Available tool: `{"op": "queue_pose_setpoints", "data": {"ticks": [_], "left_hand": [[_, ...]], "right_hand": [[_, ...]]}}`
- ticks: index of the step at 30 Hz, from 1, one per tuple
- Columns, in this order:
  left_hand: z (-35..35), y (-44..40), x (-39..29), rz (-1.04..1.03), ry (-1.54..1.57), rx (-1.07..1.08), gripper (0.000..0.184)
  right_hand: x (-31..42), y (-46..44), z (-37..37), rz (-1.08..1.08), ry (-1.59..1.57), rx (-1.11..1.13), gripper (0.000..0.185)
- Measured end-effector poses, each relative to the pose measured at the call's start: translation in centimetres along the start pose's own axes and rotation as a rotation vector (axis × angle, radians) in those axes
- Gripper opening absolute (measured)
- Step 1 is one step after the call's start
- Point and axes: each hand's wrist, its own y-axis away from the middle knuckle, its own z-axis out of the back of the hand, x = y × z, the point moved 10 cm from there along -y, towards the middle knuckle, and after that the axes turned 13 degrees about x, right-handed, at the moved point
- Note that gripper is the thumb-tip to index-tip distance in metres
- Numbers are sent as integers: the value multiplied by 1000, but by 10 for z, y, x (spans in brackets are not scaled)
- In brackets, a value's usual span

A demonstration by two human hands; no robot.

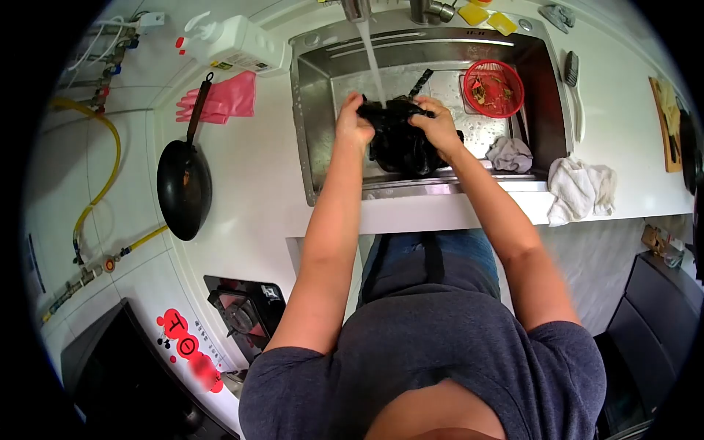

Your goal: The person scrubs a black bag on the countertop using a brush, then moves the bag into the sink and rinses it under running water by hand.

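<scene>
Over the sink (pixel 312 132), a limp, wet black cloth item (pixel 403 143) hangs bunched between both hands, with a dark strap-like end sticking up behind it. I cannot make out exactly what kind of item it is. My left hand (pixel 355 121) grips its upper left edge, close to the water stream (pixel 372 62) running from the faucet (pixel 356 10). On the upper right edge, my right hand (pixel 438 126) is closed with thumb and fingers pinching the fabric. The lower part droops toward the sink's front rim.
A red basket (pixel 493 64) with scraps and a greyish rag (pixel 510 155) are in the sink's right side. White cloth (pixel 579 189) drapes over the counter edge. A brush (pixel 576 95) lies right; a wok (pixel 183 191), pink gloves (pixel 227 99) and white pump bottle (pixel 238 45) lie left.
</scene>
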Motion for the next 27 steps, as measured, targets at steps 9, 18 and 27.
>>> {"op": "queue_pose_setpoints", "data": {"ticks": [9,18,27], "left_hand": [[-29,0,68,78,-39,330,40],[-12,-26,64,188,83,608,30],[-21,0,39,69,-195,141,37]], "right_hand": [[73,7,-49,135,469,-231,36],[102,32,-62,216,410,-290,19],[77,23,-42,97,253,-392,25]]}}
